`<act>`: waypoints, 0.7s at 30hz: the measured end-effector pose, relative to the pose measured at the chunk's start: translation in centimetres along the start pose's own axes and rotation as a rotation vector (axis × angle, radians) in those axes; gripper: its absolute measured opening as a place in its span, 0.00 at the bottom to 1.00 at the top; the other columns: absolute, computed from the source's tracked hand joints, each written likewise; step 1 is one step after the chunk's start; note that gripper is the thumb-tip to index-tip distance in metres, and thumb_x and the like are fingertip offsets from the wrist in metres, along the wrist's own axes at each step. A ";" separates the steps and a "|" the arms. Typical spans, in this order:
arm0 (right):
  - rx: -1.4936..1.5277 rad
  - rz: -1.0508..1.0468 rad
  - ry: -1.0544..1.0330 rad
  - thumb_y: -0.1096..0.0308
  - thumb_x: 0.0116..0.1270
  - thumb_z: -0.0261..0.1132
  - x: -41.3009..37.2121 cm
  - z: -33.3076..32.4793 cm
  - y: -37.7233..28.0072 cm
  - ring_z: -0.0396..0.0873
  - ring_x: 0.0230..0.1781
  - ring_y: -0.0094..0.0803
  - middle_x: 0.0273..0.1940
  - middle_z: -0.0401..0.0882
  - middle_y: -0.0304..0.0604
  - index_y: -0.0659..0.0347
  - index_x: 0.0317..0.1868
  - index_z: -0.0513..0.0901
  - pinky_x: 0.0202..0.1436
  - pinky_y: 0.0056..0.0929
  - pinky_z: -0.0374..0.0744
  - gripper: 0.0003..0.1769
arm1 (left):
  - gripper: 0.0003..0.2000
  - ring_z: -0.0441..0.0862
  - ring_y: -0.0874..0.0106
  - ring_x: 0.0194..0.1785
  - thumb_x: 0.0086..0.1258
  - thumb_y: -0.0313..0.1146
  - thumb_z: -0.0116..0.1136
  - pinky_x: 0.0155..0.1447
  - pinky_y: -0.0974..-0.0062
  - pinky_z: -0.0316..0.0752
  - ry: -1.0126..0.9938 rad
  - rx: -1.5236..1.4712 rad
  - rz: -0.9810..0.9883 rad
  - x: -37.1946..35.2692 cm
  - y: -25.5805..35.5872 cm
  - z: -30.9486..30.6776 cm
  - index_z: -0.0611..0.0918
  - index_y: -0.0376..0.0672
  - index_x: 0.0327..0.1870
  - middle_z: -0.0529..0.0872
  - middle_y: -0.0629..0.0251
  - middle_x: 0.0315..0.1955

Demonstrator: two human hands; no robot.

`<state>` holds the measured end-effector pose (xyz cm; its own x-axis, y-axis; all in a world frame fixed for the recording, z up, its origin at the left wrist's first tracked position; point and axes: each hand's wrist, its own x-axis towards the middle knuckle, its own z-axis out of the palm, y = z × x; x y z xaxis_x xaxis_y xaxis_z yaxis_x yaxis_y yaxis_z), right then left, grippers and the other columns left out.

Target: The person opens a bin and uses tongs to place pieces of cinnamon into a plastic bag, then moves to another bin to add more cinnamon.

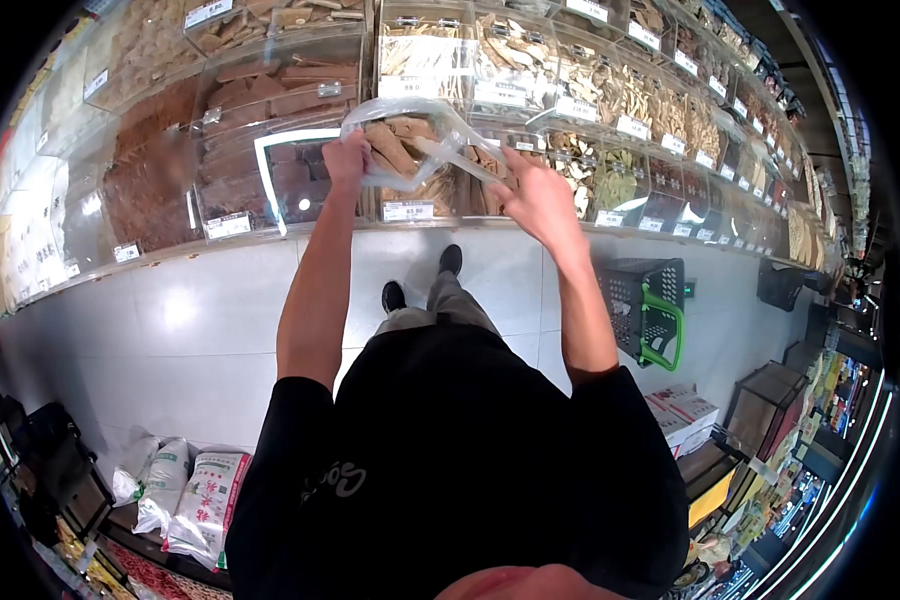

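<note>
A clear plastic bag [456, 124] is stretched between my hands over the front row of bins, with brown bark-like pieces [394, 147] showing in it. My left hand [347, 160] is closed on the bag's left edge. On the other side, the fingers of my right hand [536, 193] pinch the bag's right end. A pale narrow strip [458, 160] runs from the brown pieces to my right fingers. Directly below the bag is a clear bin whose front carries a white price label [408, 211].
Clear bins of dried goods rise in tiers ahead, including reddish-brown slabs [270, 90] and green leaves [615, 185]. A dark shopping basket with a green handle [678, 330] stands on the floor to the right. White printed sacks [208, 505] lie behind at left, cartons [682, 415] at right.
</note>
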<state>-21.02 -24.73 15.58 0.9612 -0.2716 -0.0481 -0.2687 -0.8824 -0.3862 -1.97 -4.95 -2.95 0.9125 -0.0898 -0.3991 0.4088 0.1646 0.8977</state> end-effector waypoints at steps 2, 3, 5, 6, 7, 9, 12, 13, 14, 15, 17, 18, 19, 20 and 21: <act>0.308 0.238 -0.052 0.65 0.57 0.68 -3.2 -1.0 2.7 0.83 0.45 0.52 0.46 0.84 0.57 0.66 0.60 0.77 0.52 0.42 0.78 0.29 | 0.12 0.69 0.78 0.12 0.66 0.32 0.60 0.13 0.79 0.58 0.007 0.015 0.012 -0.4 0.1 0.1 0.76 0.41 0.22 0.74 0.70 0.13; 0.444 0.375 -0.095 0.64 0.58 0.68 -4.4 -0.3 5.0 0.82 0.46 0.52 0.47 0.84 0.56 0.65 0.61 0.76 0.53 0.42 0.78 0.30 | 0.12 0.70 0.78 0.12 0.66 0.32 0.60 0.13 0.79 0.58 0.009 0.024 0.021 -0.4 0.3 0.2 0.76 0.41 0.22 0.74 0.70 0.13; 0.392 0.491 -0.043 0.63 0.58 0.69 -6.5 2.9 9.6 0.82 0.47 0.52 0.46 0.84 0.56 0.64 0.61 0.77 0.54 0.42 0.77 0.30 | 0.14 0.70 0.76 0.11 0.67 0.33 0.58 0.14 0.77 0.60 0.045 0.020 -0.006 -0.3 0.2 0.4 0.76 0.38 0.20 0.74 0.67 0.12; 0.367 0.548 -0.015 0.62 0.58 0.69 -7.2 4.2 10.9 0.82 0.47 0.52 0.46 0.84 0.55 0.64 0.61 0.77 0.54 0.42 0.77 0.30 | 0.16 0.70 0.75 0.11 0.68 0.34 0.57 0.14 0.76 0.60 0.062 0.020 -0.017 -0.2 0.3 0.5 0.76 0.36 0.19 0.75 0.66 0.12; 0.302 0.535 0.003 0.62 0.58 0.69 -7.3 4.9 11.0 0.82 0.48 0.52 0.46 0.84 0.55 0.63 0.61 0.77 0.54 0.42 0.78 0.30 | 0.16 0.70 0.75 0.11 0.67 0.34 0.57 0.14 0.76 0.60 0.069 0.025 -0.023 -0.3 0.6 0.6 0.76 0.37 0.19 0.75 0.66 0.12; 0.170 0.514 0.040 0.61 0.58 0.70 -7.1 6.4 10.8 0.82 0.48 0.51 0.45 0.84 0.56 0.63 0.61 0.77 0.53 0.42 0.78 0.31 | 0.15 0.70 0.74 0.10 0.67 0.34 0.57 0.14 0.76 0.60 0.078 0.038 -0.036 -0.8 1.0 0.7 0.76 0.37 0.19 0.74 0.66 0.11; 0.074 0.427 0.091 0.57 0.58 0.69 -4.6 8.8 11.1 0.83 0.45 0.52 0.42 0.85 0.57 0.63 0.58 0.78 0.49 0.45 0.80 0.29 | 0.15 0.70 0.74 0.10 0.67 0.34 0.58 0.14 0.76 0.59 0.056 0.029 -0.045 -0.4 0.5 0.5 0.75 0.39 0.19 0.74 0.67 0.11; 0.037 0.416 0.103 0.57 0.58 0.69 -3.6 9.2 10.7 0.83 0.44 0.53 0.41 0.85 0.57 0.63 0.56 0.80 0.48 0.45 0.80 0.27 | 0.15 0.70 0.75 0.10 0.67 0.34 0.58 0.13 0.76 0.59 0.046 0.036 -0.048 -0.4 0.5 0.6 0.75 0.39 0.18 0.73 0.67 0.11; 0.014 0.437 0.069 0.57 0.58 0.69 -2.6 9.5 10.2 0.83 0.43 0.53 0.40 0.85 0.58 0.63 0.53 0.80 0.47 0.46 0.80 0.26 | 0.15 0.70 0.75 0.10 0.67 0.34 0.58 0.13 0.76 0.58 0.039 0.043 -0.051 -0.4 0.5 0.5 0.75 0.40 0.18 0.73 0.67 0.11; -0.007 0.456 0.033 0.57 0.58 0.69 -1.5 9.6 9.6 0.83 0.43 0.54 0.39 0.84 0.59 0.64 0.51 0.81 0.47 0.47 0.80 0.24 | 0.15 0.70 0.75 0.10 0.67 0.34 0.58 0.13 0.76 0.58 0.035 0.050 -0.053 -0.4 0.6 0.4 0.74 0.41 0.18 0.73 0.68 0.10; -0.027 0.461 -0.005 0.58 0.58 0.70 0.2 10.5 9.1 0.83 0.42 0.55 0.36 0.84 0.60 0.64 0.47 0.82 0.46 0.48 0.80 0.22 | 0.16 0.70 0.75 0.10 0.67 0.35 0.58 0.13 0.77 0.56 0.048 0.056 -0.050 -0.6 0.9 0.5 0.74 0.42 0.18 0.73 0.68 0.10; -0.029 0.448 -0.007 0.58 0.58 0.70 0.9 11.2 9.1 0.83 0.41 0.55 0.35 0.84 0.61 0.64 0.46 0.83 0.46 0.48 0.80 0.21 | 0.16 0.70 0.75 0.10 0.67 0.35 0.58 0.13 0.77 0.56 0.045 0.049 -0.044 -0.6 0.9 0.5 0.74 0.42 0.18 0.73 0.68 0.10; -0.032 0.436 -0.010 0.58 0.58 0.70 1.2 11.8 9.3 0.83 0.40 0.56 0.34 0.83 0.61 0.64 0.44 0.83 0.45 0.48 0.80 0.20 | 0.16 0.70 0.75 0.10 0.67 0.36 0.58 0.13 0.77 0.56 0.041 0.040 -0.040 -0.7 0.9 0.5 0.74 0.42 0.18 0.73 0.68 0.10; -0.017 0.392 0.043 0.58 0.58 0.69 1.1 12.1 9.7 0.82 0.38 0.57 0.33 0.83 0.63 0.63 0.46 0.84 0.44 0.48 0.80 0.20 | 0.16 0.70 0.75 0.09 0.68 0.35 0.58 0.13 0.77 0.56 0.039 0.047 -0.040 -0.7 0.9 0.5 0.74 0.42 0.18 0.73 0.68 0.10; 0.004 0.413 0.031 0.58 0.58 0.69 0.8 12.7 10.3 0.82 0.39 0.57 0.34 0.83 0.62 0.63 0.47 0.84 0.45 0.47 0.80 0.20 | 0.16 0.70 0.75 0.09 0.68 0.35 0.58 0.13 0.77 0.56 0.035 0.051 -0.042 -0.7 0.9 0.5 0.74 0.42 0.18 0.73 0.68 0.10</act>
<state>-22.17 -29.14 -0.10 0.7701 -0.6142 -0.1723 -0.6313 -0.6950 -0.3441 -2.23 -5.22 -1.79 0.8949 -0.0610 -0.4420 0.4462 0.1111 0.8880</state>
